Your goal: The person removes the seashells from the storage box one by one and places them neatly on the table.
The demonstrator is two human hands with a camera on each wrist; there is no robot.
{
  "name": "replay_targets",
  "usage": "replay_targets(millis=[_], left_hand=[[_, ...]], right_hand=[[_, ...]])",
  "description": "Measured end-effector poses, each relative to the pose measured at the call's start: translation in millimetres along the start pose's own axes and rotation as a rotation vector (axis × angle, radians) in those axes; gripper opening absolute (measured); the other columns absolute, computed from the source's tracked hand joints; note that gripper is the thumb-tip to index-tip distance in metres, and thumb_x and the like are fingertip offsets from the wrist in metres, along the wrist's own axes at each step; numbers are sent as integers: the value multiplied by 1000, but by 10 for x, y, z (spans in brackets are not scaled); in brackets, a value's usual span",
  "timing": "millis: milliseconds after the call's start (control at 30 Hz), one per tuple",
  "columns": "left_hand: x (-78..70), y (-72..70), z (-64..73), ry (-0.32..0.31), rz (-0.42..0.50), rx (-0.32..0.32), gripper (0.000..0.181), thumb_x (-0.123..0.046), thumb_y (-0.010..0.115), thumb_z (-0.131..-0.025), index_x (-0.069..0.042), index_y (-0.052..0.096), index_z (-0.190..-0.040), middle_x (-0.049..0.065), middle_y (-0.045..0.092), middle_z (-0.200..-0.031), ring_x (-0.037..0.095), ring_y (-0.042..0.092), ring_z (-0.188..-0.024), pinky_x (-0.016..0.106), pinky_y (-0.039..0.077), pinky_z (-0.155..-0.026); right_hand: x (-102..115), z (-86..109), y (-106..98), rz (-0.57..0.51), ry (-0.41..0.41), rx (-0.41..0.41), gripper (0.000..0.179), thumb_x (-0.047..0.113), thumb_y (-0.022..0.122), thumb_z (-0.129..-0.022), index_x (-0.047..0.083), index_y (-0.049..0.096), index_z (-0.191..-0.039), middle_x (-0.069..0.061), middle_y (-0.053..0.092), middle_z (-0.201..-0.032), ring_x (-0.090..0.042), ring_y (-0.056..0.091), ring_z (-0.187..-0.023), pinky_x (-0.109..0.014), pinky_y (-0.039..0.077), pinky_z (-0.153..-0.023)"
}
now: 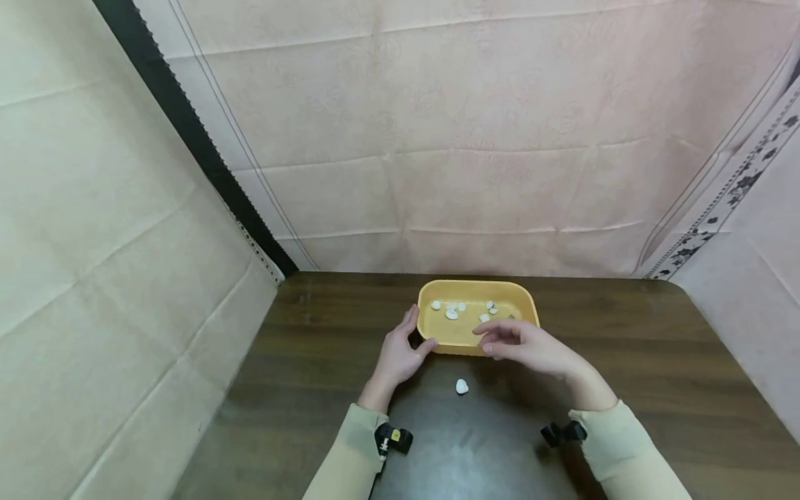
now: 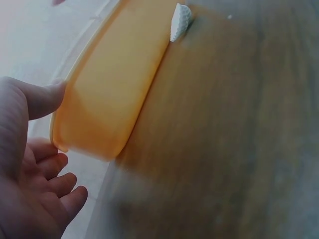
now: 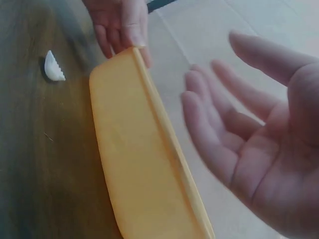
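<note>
A yellow plastic tray [image 1: 450, 340] stands on the table with several small white shells [image 1: 451, 314] lying in it. At its near left corner my left hand [image 1: 400, 354] holds the rim, thumb on the near side and fingers along the left side. My right hand [image 1: 525, 342] is over the tray's near right part, fingers loosely bent and apart, with nothing between them in the right wrist view. It hides part of the tray from the head camera. On the table in front of the tray lies one white shell [image 1: 462, 387], its edge ribbed in the right wrist view [image 3: 54, 67].
The dark wooden table [image 1: 331, 368] has a back edge just behind the tray. Pale cloth [image 1: 469, 139] hangs behind it and on both sides. Each wrist wears a small black camera, one at the left sleeve [image 1: 340, 451] and one at the right.
</note>
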State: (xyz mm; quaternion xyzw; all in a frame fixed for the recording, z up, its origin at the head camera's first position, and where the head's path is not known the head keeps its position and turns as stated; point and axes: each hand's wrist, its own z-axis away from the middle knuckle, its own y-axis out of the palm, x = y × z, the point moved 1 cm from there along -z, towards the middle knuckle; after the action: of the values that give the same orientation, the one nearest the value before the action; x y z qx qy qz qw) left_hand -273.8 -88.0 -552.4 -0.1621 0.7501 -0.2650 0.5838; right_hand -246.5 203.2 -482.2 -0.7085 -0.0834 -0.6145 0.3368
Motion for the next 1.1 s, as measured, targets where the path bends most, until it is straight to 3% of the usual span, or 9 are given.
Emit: replay_targets(millis=[133, 267, 367, 467, 567, 867, 1100], left_hand=[[-16, 0, -17, -9, -18, 6, 80, -30, 76, -101, -2, 36, -165, 11, 33, -172, 29, 32, -158, 47, 30, -127], [-22, 10, -31, 0, -26, 1, 80, -30, 77, -101, -2, 37, -164, 11, 35, -171, 29, 34, -157, 46, 31, -127], [-18, 30, -34, 20, -20, 2, 79, -28, 77, -101, -1, 38, -164, 13, 35, -170, 30, 35, -157, 46, 31, -126], [-13, 42, -34, 33, -13, 8, 79, -28, 76, -101, 0, 37, -164, 14, 35, -170, 30, 36, -156, 47, 32, -126], [-5, 35, -29, 37, -10, 8, 80, -30, 76, -101, 1, 37, -164, 16, 35, -170, 30, 38, -155, 48, 34, -125], [11, 9, -11, 24, -3, 11, 80, -29, 76, -101, 1, 36, -164, 17, 35, -170, 30, 38, -155, 49, 34, -125], [-3, -13, -8, 19, 15, 12, 82, -28, 78, -100, -2, 35, -166, 11, 33, -172, 27, 37, -156, 47, 33, -126]], right_hand=[[35, -198, -16, 11, -7, -66, 31, 19, 73, -104, 6, 71, -132, -24, 71, -117, -31, 72, -103, -34, 63, -89], [-3, -402, -23, 34, 10, -164, 29, 19, 74, -103, 5, 73, -129, -21, 73, -118, -39, 72, -103, -37, 63, -87], [-100, -533, -55, 101, 34, -203, 31, 19, 75, -102, 2, 74, -129, -14, 75, -117, -36, 72, -103, -40, 63, -87], [-193, -659, -91, 192, 60, -193, 33, 16, 73, -103, -1, 73, -131, -14, 76, -118, -29, 72, -106, -46, 61, -92], [-275, -800, -99, 275, 94, -179, 32, 13, 73, -102, 1, 74, -131, -15, 76, -121, -27, 71, -109, -44, 58, -95], [-450, -1072, 20, 216, 184, -198, 34, 4, 77, -96, 0, 74, -130, -17, 74, -120, -29, 68, -109, -37, 57, -83], [-535, -1169, 145, 325, 157, -237, 31, 9, 80, -93, 4, 78, -124, -11, 76, -113, -27, 70, -106, -41, 58, -89]])
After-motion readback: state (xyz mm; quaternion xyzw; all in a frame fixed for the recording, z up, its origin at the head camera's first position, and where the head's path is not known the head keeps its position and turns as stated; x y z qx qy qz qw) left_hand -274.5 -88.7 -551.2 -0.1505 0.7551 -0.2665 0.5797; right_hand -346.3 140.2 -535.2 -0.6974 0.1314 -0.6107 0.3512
